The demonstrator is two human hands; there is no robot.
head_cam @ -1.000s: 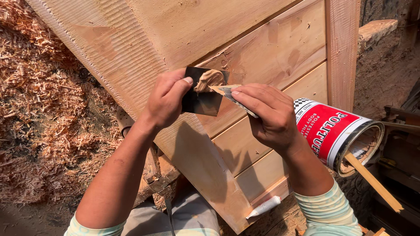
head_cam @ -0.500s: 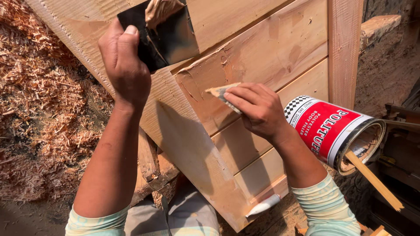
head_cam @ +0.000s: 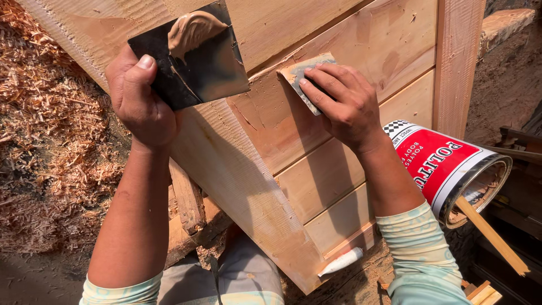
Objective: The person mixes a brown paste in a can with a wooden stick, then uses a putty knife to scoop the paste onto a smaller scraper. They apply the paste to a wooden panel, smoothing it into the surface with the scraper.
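Sawdust-strewn floor (head_cam: 45, 141) beneath a slanted wooden panel (head_cam: 316, 147); left hand (head_cam: 138, 99) clamped on a dark square plate (head_cam: 192, 56) bearing soft, sticky putty (head_cam: 192, 28); right hand (head_cam: 344, 101) pinches a thin, probably springy scraper (head_cam: 299, 76) against the panel; a tin (head_cam: 446, 164) lies just beside.

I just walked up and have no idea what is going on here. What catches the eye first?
Probably the dark square plate raised at upper left in the left hand, with a tan blob of paste on it. At centre, the right hand presses a small flat scraper against a pale wooden panel. A red-and-white can lies on its side at right, a stick poking out.
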